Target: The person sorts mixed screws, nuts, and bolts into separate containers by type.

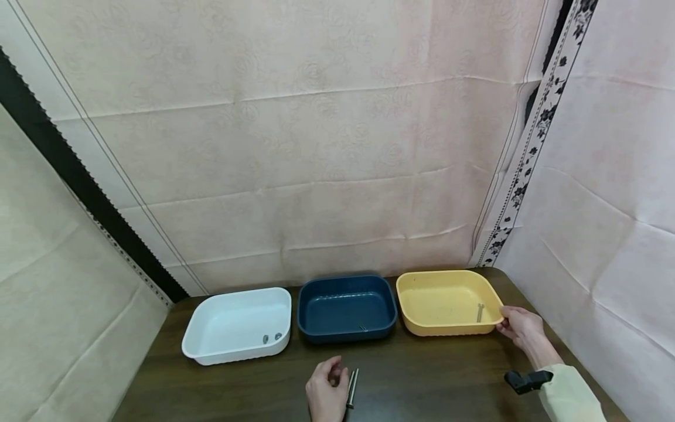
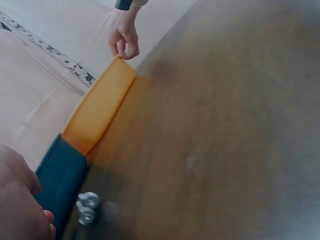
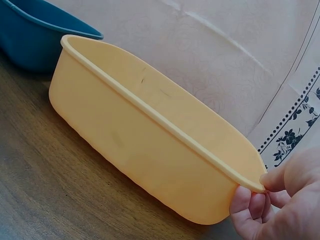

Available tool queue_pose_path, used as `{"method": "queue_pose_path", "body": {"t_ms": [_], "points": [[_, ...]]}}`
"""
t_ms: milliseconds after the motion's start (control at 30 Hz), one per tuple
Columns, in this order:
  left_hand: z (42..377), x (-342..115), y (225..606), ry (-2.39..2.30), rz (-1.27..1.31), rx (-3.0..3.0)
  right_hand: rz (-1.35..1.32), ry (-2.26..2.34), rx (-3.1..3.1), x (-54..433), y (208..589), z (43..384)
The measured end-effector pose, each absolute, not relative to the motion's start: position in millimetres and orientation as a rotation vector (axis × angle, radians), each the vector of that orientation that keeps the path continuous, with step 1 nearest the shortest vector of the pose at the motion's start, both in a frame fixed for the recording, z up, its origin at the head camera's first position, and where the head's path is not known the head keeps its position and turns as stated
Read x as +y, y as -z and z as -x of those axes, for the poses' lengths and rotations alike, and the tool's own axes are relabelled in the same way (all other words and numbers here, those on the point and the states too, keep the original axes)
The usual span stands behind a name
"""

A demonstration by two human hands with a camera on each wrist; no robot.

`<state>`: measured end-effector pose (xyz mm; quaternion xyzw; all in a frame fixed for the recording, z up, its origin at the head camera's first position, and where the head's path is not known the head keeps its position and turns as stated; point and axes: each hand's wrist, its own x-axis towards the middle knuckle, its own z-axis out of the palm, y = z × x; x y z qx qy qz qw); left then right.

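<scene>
My right hand (image 1: 524,328) pinches the rim of the yellow bin (image 3: 135,145) at its near right corner, thumb on top and fingers beneath. A bolt (image 1: 480,313) lies inside that bin. Over the table in front of the blue bin (image 1: 345,338) is my left hand (image 1: 328,391), fingers loosely bent, with nothing visible in its grasp. Right beside it, metal bolts (image 1: 353,389) lie on the wood; the left wrist view shows their round heads (image 2: 87,207) apart from the hand.
A white bin (image 1: 232,355) stands at the left with two small metal pieces (image 1: 271,338) inside. Thin small pieces (image 1: 362,329) lie in the blue bin. Cloth-covered walls (image 1: 316,146) enclose the dark wooden table (image 1: 422,381) at the back and both sides.
</scene>
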<state>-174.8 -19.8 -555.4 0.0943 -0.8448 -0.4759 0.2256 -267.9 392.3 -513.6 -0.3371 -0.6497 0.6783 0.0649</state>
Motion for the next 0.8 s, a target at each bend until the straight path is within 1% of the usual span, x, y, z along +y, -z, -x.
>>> {"method": "queue_pose_path", "body": {"t_ms": [433,800], "points": [[164,-19,569,1.342,-0.329,-2.422,0.977,-2.065,-1.944,392,516,266],[161,-18,578,1.299,-0.256,-2.400,0.927,-2.065,-1.943,391,514,265]]}}
